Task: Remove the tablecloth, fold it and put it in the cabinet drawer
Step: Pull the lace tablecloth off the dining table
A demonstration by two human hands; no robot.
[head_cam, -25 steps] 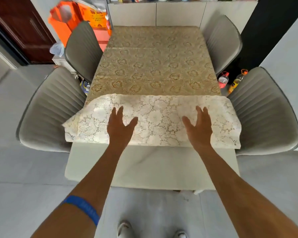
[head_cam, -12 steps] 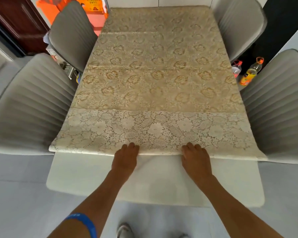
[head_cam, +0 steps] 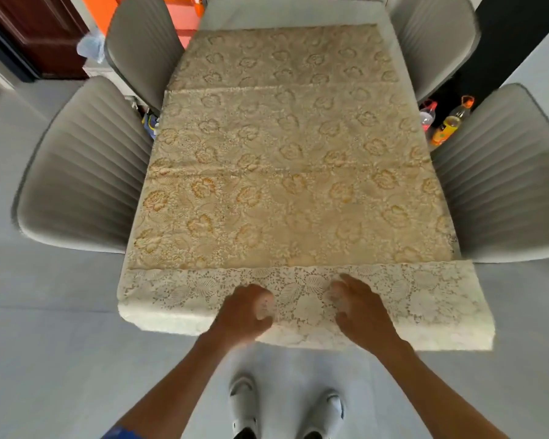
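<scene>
A beige and gold lace tablecloth (head_cam: 292, 172) lies along the white table (head_cam: 159, 321). Its near end is folded back, showing a pale underside strip at the table's front edge. My left hand (head_cam: 244, 312) and my right hand (head_cam: 358, 308) both grip that folded edge near the middle, fingers curled into the lace. The table's far end (head_cam: 292, 17) is bare beyond the cloth. The cabinet drawer is not in view.
Four grey padded chairs flank the table: two at the left (head_cam: 86, 172) (head_cam: 140, 45), two at the right (head_cam: 501, 179) (head_cam: 431, 39). Bottles (head_cam: 450, 122) stand on the floor at the right. Orange items (head_cam: 102, 11) and a dark door (head_cam: 38, 33) are at the far left.
Both hands went from lying flat on the folded strip to gripping its edge, and drew the cloth toward me. The far end of the table now shows bare.
</scene>
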